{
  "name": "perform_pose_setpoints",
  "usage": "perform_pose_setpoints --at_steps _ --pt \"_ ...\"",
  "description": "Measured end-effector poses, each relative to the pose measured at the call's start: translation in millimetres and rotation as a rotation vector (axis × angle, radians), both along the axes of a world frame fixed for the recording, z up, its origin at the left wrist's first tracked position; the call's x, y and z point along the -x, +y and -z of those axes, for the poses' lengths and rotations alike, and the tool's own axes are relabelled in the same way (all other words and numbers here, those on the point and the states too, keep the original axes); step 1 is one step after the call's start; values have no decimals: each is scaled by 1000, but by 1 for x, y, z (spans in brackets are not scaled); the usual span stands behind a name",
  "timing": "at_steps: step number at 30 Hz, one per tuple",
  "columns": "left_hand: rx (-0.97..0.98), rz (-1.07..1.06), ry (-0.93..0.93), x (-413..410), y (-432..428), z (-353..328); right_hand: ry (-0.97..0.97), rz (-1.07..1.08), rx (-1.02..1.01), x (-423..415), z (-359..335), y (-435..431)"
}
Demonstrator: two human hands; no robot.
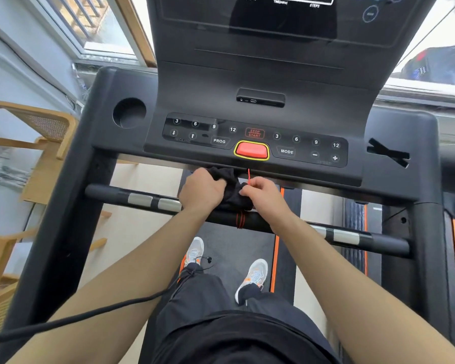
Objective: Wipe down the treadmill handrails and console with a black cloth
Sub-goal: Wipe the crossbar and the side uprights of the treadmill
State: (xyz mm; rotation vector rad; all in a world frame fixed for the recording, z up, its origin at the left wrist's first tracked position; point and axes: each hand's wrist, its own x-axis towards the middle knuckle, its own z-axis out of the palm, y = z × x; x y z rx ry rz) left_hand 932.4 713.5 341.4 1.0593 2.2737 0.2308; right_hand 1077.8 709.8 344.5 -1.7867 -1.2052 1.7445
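Note:
A crumpled black cloth [231, 190] is bunched between both hands, just above the middle of the front handrail bar [116, 195] and below the console's front edge. My left hand [201, 189] grips its left side. My right hand [263, 194] pinches its right side, beside a thin red safety cord [248, 176] that hangs from the red key [251, 150]. The dark console [255, 139] with numbered buttons spans the view above the hands. The cord is wound round the bar [241, 219] below the cloth.
A round cup holder [129, 112] sits at the console's left; black tape forms an X [388, 152] at its right. Side handrails [63, 206] run toward me. My feet [252, 278] stand on the belt. Wooden chairs [24, 143] stand left. A black cable [90, 313] crosses my left arm.

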Motion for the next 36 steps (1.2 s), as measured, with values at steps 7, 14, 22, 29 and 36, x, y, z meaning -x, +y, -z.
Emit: perform_pose_setpoints --at_steps 7,14,22,29,36 --pt "-76 -550 -703 -24 5 1 22 168 -39 -12 -5 -8" --pt "-7 -834 -870 -72 6 4 -51 155 -104 -30 -4 -14" --pt "119 -651 -989 -47 16 8 -40 63 -174 -27 -4 -12" --pt "97 -713 -1028 -32 10 2 -17 4 -140 -16 -1 -16" --pt "60 -633 -1070 -42 8 -5 -80 147 -198 -28 -1 -24"
